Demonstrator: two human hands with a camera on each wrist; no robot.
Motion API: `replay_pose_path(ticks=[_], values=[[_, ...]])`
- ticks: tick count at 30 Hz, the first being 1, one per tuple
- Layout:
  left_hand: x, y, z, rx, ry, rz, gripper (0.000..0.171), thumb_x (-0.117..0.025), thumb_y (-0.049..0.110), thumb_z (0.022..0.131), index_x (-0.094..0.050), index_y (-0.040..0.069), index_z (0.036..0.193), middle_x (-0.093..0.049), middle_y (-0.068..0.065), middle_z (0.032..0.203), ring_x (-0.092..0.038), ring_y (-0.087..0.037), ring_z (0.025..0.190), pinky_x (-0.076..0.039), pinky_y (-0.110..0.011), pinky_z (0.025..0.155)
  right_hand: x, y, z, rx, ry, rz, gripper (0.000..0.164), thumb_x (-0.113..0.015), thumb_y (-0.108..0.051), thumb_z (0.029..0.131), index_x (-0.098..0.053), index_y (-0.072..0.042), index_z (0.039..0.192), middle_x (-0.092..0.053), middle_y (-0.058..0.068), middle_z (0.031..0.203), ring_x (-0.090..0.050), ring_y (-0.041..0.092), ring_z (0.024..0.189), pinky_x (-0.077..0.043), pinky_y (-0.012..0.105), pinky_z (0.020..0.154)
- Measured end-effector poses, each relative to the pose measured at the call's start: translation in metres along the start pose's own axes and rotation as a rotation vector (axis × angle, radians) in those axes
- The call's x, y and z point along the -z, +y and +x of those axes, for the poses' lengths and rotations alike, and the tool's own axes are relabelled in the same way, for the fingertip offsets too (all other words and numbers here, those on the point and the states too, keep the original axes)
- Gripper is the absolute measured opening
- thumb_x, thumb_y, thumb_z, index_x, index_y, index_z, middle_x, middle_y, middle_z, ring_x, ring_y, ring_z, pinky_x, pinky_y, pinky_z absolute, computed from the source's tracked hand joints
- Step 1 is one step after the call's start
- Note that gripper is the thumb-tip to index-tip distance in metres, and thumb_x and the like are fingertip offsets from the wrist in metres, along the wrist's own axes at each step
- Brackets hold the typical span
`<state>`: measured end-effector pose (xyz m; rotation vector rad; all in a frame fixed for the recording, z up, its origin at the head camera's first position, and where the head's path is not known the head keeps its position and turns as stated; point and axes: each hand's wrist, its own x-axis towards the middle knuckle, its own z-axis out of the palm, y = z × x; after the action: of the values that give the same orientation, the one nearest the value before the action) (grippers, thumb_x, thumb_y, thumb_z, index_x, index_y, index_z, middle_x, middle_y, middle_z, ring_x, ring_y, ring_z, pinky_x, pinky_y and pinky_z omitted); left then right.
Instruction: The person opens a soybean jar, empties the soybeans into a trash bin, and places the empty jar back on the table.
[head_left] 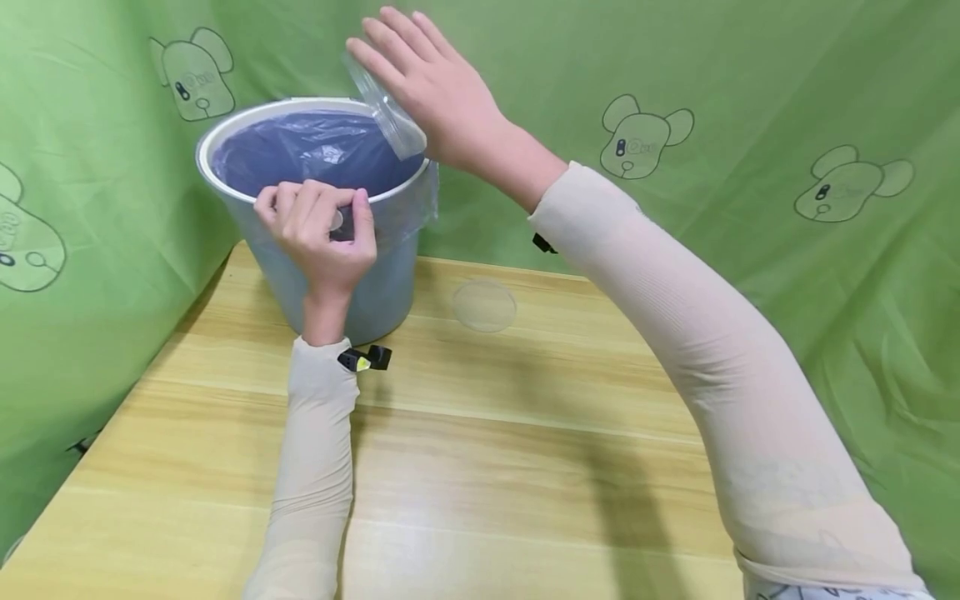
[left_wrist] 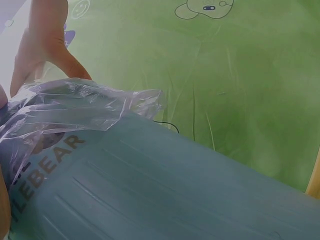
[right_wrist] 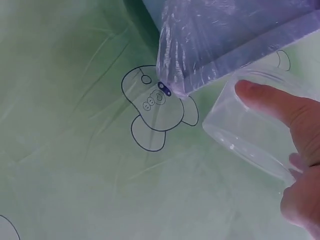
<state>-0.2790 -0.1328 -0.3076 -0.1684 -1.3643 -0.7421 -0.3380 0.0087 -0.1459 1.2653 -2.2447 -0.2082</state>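
Note:
A blue-grey trash bin [head_left: 390, 283] with a white rim stands at the back left of the table. Its inside is lined with a translucent plastic bag [head_left: 300, 150], whose edge folds over the rim. My left hand [head_left: 318, 229] grips the near rim with curled fingers, the thumb beside the outer wall. Above the bin's right side, my right hand [head_left: 431, 92] holds a clear plastic container [head_left: 386, 108] tipped sideways at the bag's edge. In the right wrist view the thumb presses the container's side [right_wrist: 250, 127]; most of the other fingers are hidden there.
A clear round lid [head_left: 483, 305] lies flat on the wooden table [head_left: 480, 467], right of the bin. Green cloth [head_left: 517, 50] with printed animal heads hangs behind and along the sides. Part of the bin's lettering [left_wrist: 47, 170] shows in the left wrist view.

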Motion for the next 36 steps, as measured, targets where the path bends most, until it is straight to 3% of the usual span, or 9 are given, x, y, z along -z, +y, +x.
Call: replay_pose_path(ticks=[5,12,16,25,36], values=[[0.0012,0.0003,0.0003,0.002,0.002,-0.003,0.032,-0.067,0.028,0.087,-0.066,0.007,0.063,-0.06,-0.01,0.062,-0.048,-0.035,0.069,-0.031,-0.044,0.099,0.0003,-0.0016,0.0011,-0.029,0.002,-0.013,0.1,-0.083,-0.014,0.077,-0.028,-0.008,0.16,-0.028,0.016,0.166,-0.018,0.034,0.158,-0.005,0.043,0.129],[0.0008,-0.0008,0.0,-0.006,0.008,0.002,0.032,-0.067,0.028,0.087,-0.066,0.006,0.063,-0.059,-0.01,0.061,-0.048,-0.035,0.069,-0.031,-0.043,0.099,0.0004,-0.001,0.0016,-0.061,-0.028,-0.04,0.111,-0.089,-0.018,0.071,-0.024,-0.009,0.161,-0.026,0.014,0.167,-0.016,0.034,0.158,-0.002,0.045,0.129],[0.0017,-0.0005,-0.0018,0.004,-0.001,0.004,0.032,-0.067,0.027,0.087,-0.066,0.006,0.063,-0.059,-0.011,0.062,-0.048,-0.036,0.069,-0.031,-0.045,0.099,0.0012,0.0021,-0.0001,-0.06,-0.041,0.007,0.115,-0.091,-0.027,0.069,-0.025,-0.011,0.161,-0.027,0.013,0.167,-0.018,0.033,0.158,-0.002,0.043,0.129],[0.0033,-0.0022,-0.0003,-0.006,0.007,0.002,0.032,-0.067,0.028,0.088,-0.067,0.007,0.063,-0.06,-0.009,0.062,-0.049,-0.034,0.07,-0.031,-0.041,0.1,0.0022,0.0047,-0.0009,-0.024,0.063,0.005,0.101,-0.085,-0.022,0.076,-0.029,-0.008,0.16,-0.031,0.016,0.165,-0.022,0.034,0.156,-0.005,0.041,0.129],[0.0063,-0.0052,0.0014,0.0,0.005,0.006,0.032,-0.067,0.029,0.088,-0.068,0.007,0.065,-0.062,-0.008,0.063,-0.05,-0.034,0.071,-0.03,-0.039,0.101,0.0005,-0.0006,-0.0013,-0.011,0.015,0.042,0.108,-0.089,-0.031,0.072,-0.029,-0.009,0.159,-0.031,0.015,0.165,-0.021,0.034,0.157,-0.006,0.042,0.129]])
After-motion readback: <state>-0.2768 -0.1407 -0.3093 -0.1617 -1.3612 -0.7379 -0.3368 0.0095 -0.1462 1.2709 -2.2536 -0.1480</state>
